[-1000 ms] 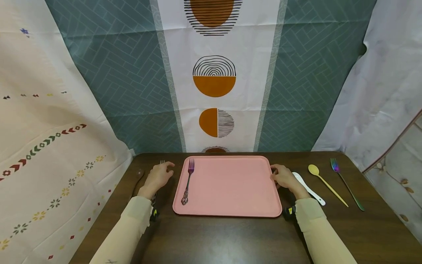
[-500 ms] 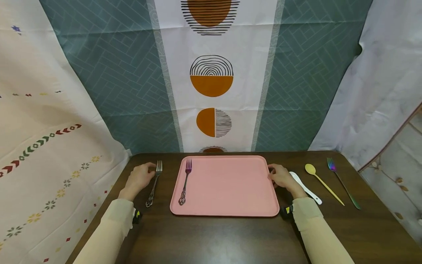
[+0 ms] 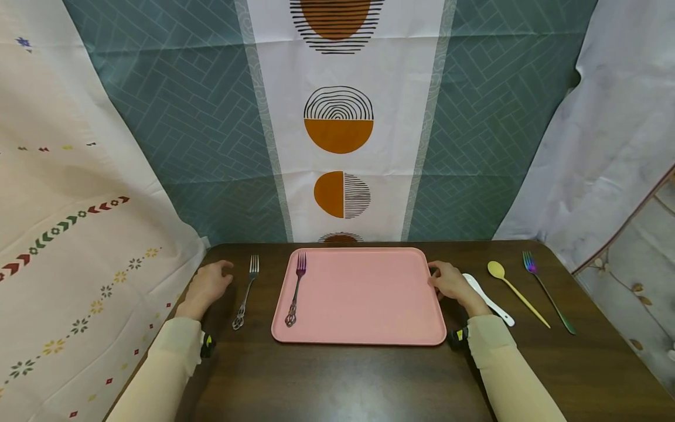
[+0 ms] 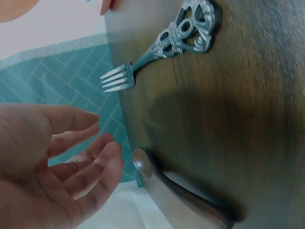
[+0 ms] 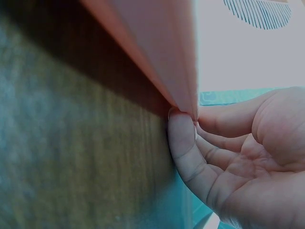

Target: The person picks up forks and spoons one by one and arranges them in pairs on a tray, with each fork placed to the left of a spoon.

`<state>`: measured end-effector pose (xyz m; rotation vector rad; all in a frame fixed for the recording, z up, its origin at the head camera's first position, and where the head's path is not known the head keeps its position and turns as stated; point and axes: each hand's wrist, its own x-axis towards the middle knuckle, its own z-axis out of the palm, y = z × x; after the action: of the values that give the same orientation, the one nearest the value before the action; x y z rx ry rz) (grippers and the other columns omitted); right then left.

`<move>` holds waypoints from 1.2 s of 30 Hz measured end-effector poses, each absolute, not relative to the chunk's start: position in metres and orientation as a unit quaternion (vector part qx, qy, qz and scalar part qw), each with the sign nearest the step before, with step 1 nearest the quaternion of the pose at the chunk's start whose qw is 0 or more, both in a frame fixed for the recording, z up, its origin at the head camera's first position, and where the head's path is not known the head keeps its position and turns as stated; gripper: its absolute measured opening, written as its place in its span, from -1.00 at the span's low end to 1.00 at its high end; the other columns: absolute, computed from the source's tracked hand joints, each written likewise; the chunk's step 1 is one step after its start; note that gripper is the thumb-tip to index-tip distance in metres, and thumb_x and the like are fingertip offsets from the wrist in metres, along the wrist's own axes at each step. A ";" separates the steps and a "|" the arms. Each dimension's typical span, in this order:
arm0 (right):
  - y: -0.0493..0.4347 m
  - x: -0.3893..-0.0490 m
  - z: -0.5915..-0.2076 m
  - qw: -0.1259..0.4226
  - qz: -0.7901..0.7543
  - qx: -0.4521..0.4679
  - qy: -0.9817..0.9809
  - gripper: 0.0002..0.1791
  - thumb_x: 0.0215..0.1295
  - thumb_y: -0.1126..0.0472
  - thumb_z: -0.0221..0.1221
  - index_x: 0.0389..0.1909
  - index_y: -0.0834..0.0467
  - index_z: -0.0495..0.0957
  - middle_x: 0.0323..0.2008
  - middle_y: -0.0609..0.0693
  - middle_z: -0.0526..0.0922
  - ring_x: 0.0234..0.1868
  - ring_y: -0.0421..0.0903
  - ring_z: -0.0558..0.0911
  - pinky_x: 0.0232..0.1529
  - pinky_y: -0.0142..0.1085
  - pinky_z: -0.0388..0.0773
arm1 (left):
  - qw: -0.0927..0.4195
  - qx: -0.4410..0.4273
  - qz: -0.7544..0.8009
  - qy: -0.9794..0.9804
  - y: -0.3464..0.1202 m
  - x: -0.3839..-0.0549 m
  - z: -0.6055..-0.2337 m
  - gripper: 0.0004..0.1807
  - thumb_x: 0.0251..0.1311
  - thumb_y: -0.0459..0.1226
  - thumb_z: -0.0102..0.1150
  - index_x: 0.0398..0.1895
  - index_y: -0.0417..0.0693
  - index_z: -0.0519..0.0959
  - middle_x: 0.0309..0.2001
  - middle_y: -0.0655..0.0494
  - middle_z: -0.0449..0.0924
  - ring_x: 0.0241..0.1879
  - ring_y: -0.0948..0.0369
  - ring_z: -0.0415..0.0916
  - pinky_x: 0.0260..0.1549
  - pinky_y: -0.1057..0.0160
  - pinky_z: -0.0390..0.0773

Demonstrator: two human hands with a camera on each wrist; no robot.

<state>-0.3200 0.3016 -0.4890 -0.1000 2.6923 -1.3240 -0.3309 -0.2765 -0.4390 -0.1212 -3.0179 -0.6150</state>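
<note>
My right hand (image 3: 450,281) holds the right rim of the pink tray (image 3: 364,299); in the right wrist view its thumb and a finger (image 5: 182,133) pinch the tray's edge. On the tray's left side lies a fork (image 3: 297,290) with purple tines and an ornate handle. My left hand (image 3: 208,286) hovers near the table's left edge, fingers loosely bent around nothing. Beside it a silver fork (image 3: 246,291) with an openwork handle rests on the table. A dark brown spoon (image 4: 178,189) lies below the left hand in the left wrist view; the hand and sleeve cover it in the head view.
Right of the tray lie a white spoon (image 3: 489,300), a yellow spoon (image 3: 519,295) and a rainbow-coloured fork (image 3: 548,293). The dark wooden table (image 3: 343,381) ends at a patterned cloth backdrop (image 3: 227,146), with more cloth hanging along both sides.
My left hand has moved left, away from the silver fork, which now shows fully, and toward the dark spoon. The right hand stays at the tray's rim, and the tray keeps its place.
</note>
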 end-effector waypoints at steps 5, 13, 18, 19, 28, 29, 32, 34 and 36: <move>0.302 -0.320 -0.490 0.068 -0.443 -0.035 0.893 -0.41 0.41 0.43 0.06 0.41 0.57 0.23 -0.31 0.23 0.57 -0.51 -0.08 0.66 -0.48 -0.17 0.69 | 0.037 -0.045 -0.187 -0.981 -0.285 -0.332 -0.441 -0.59 0.39 -0.38 0.09 0.25 -0.42 0.52 -0.10 -0.35 0.62 -0.29 -0.08 0.52 -0.27 -0.09 0.51; 0.301 -0.318 -0.489 0.066 -0.443 -0.035 0.893 -0.40 0.40 0.44 0.05 0.41 0.57 0.22 -0.32 0.23 0.57 -0.52 -0.06 0.67 -0.46 -0.16 0.69 | 0.035 -0.048 -0.179 -0.982 -0.295 -0.333 -0.444 -0.61 0.35 -0.41 0.12 0.19 -0.48 0.53 -0.07 -0.37 0.60 -0.05 -0.26 0.52 -0.06 -0.23 0.51; 0.301 -0.317 -0.487 0.073 -0.442 -0.033 0.893 -0.40 0.42 0.43 0.04 0.42 0.57 0.20 -0.31 0.24 0.56 -0.51 -0.04 0.68 -0.43 -0.13 0.70 | 0.037 -0.045 -0.177 -0.982 -0.302 -0.333 -0.450 -0.61 0.33 -0.39 0.14 0.16 -0.45 0.56 0.07 -0.42 0.60 0.09 -0.36 0.50 0.08 -0.29 0.48; 0.301 -0.317 -0.487 0.074 -0.442 -0.034 0.893 -0.40 0.42 0.43 0.04 0.42 0.57 0.19 -0.31 0.24 0.56 -0.51 -0.04 0.68 -0.43 -0.13 0.70 | 0.037 -0.045 -0.176 -0.983 -0.304 -0.333 -0.451 -0.62 0.33 -0.39 0.15 0.15 -0.45 0.57 0.09 -0.43 0.60 0.11 -0.37 0.50 0.10 -0.29 0.47; 0.300 -0.316 -0.486 0.075 -0.445 -0.035 0.892 -0.40 0.41 0.44 0.03 0.42 0.58 0.19 -0.30 0.24 0.57 -0.51 -0.02 0.69 -0.43 -0.12 0.70 | 0.024 -0.037 -0.172 -0.984 -0.313 -0.330 -0.458 -0.60 0.32 -0.41 0.15 0.17 -0.46 0.57 0.14 -0.42 0.59 0.15 -0.38 0.48 0.12 -0.29 0.46; 0.300 -0.316 -0.486 0.075 -0.446 -0.035 0.891 -0.40 0.41 0.44 0.03 0.42 0.57 0.19 -0.30 0.24 0.57 -0.51 -0.02 0.69 -0.43 -0.12 0.70 | 0.022 -0.037 -0.171 -0.984 -0.313 -0.330 -0.458 -0.60 0.32 -0.41 0.15 0.18 -0.46 0.56 0.15 -0.42 0.58 0.15 -0.39 0.47 0.12 -0.29 0.46; 0.300 -0.317 -0.486 0.075 -0.444 -0.034 0.892 -0.39 0.41 0.44 0.03 0.42 0.57 0.20 -0.30 0.25 0.56 -0.51 -0.03 0.68 -0.43 -0.12 0.70 | 0.016 -0.035 -0.168 -0.985 -0.314 -0.329 -0.459 -0.59 0.33 -0.42 0.16 0.21 -0.46 0.55 0.17 -0.45 0.55 0.17 -0.40 0.45 0.13 -0.30 0.44; 0.300 -0.317 -0.486 0.074 -0.442 -0.033 0.894 -0.40 0.41 0.44 0.04 0.42 0.57 0.20 -0.30 0.24 0.56 -0.50 -0.04 0.68 -0.43 -0.13 0.70 | 0.011 -0.033 -0.163 -0.986 -0.314 -0.328 -0.460 -0.57 0.34 -0.41 0.16 0.23 -0.46 0.53 0.19 -0.48 0.53 0.17 -0.42 0.43 0.13 -0.31 0.45; 0.300 -0.317 -0.486 0.073 -0.439 -0.033 0.895 -0.40 0.42 0.43 0.04 0.43 0.56 0.20 -0.29 0.24 0.56 -0.50 -0.05 0.67 -0.43 -0.14 0.70 | 0.006 -0.028 -0.161 -0.987 -0.315 -0.327 -0.461 -0.55 0.34 -0.41 0.16 0.25 -0.47 0.51 0.20 -0.51 0.50 0.18 -0.43 0.42 0.12 -0.32 0.44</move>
<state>-0.3167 0.3003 -0.4863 -0.0984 2.6876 -1.3173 -0.3269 -0.3147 -0.4608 -0.0880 -3.0872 -0.5029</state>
